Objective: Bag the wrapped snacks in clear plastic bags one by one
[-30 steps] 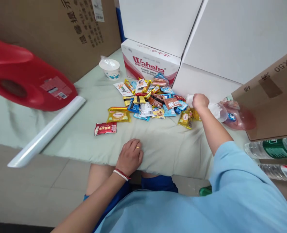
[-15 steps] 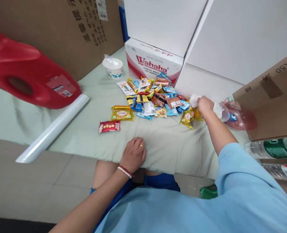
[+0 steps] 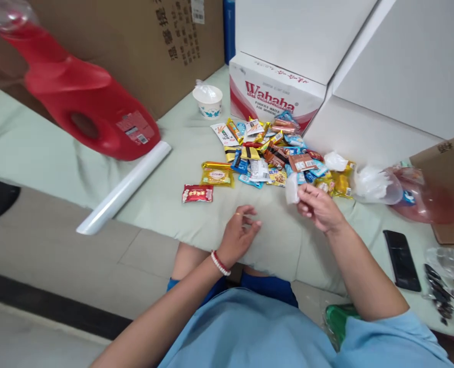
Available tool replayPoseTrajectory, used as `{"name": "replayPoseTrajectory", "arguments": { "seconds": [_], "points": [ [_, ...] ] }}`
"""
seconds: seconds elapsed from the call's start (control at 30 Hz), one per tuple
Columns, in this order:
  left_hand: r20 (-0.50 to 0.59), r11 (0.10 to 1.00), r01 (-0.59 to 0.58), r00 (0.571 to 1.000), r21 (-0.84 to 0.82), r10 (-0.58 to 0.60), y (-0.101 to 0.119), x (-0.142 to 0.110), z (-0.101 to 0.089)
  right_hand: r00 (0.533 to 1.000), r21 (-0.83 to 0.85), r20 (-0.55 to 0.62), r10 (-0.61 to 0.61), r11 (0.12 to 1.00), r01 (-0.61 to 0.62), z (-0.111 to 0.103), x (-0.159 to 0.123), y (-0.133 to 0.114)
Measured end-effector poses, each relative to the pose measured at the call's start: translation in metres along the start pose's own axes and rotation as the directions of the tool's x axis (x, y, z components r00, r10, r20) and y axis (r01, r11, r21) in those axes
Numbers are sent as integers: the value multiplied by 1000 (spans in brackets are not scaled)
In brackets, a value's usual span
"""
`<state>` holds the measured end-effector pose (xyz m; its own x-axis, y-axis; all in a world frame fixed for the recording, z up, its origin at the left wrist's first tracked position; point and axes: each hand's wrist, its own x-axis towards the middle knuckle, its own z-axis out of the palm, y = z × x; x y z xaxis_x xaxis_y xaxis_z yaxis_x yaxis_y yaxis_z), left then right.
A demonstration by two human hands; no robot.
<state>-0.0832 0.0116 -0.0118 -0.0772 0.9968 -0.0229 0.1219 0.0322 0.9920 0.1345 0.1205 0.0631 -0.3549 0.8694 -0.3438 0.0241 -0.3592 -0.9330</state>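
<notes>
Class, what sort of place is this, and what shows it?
Perhaps a household room partly used for storage: packaged snacks, a Wahaha carton and a red jug share one cloth-covered surface.

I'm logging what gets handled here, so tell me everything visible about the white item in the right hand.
The white item looks like thin, bunched plastic film, slightly translucent, with no visible print. It is longer than wide, roughly upright, pinched at its right side by the right hand, near the snack packets.
</notes>
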Motion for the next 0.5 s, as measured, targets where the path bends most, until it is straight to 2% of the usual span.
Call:
{"name": "replayPoseTrajectory", "arguments": {
  "seconds": [0.07,0.13,0.2,0.23,0.27,0.33,0.4,0.43,0.5],
  "points": [
    [82,970,111,992,-216,-96,9,11,6,985,29,145,89,995,-94,25,-4,14],
    [126,946,151,985,-288,-119,13,19,3,937,-61,315,153,988,-141,41,-1,21],
    [55,978,91,995,-187,-82,12,22,-12,879,-231,441,183,969,-86,47,11,20],
    [-12,997,36,999,-75,-37,10,21,-24,868,-315,463,177,949,-26,48,20,16],
    [-81,998,-20,996,62,25,6,20,-38,877,-387,456,149,921,45,48,32,10],
    [-133,937,-103,979,334,156,-7,16,-67,926,-504,377,17,842,190,47,64,-9],
    [-61,848,-166,972,503,226,-21,12,-91,941,-629,286,-183,705,328,51,104,-33],
    [-19,810,-195,969,552,246,-27,11,-100,920,-697,268,-286,602,390,57,126,-47],
    [46,757,-238,963,609,266,-37,9,-108,826,-793,318,-466,346,501,76,175,-73]
  ]
}}
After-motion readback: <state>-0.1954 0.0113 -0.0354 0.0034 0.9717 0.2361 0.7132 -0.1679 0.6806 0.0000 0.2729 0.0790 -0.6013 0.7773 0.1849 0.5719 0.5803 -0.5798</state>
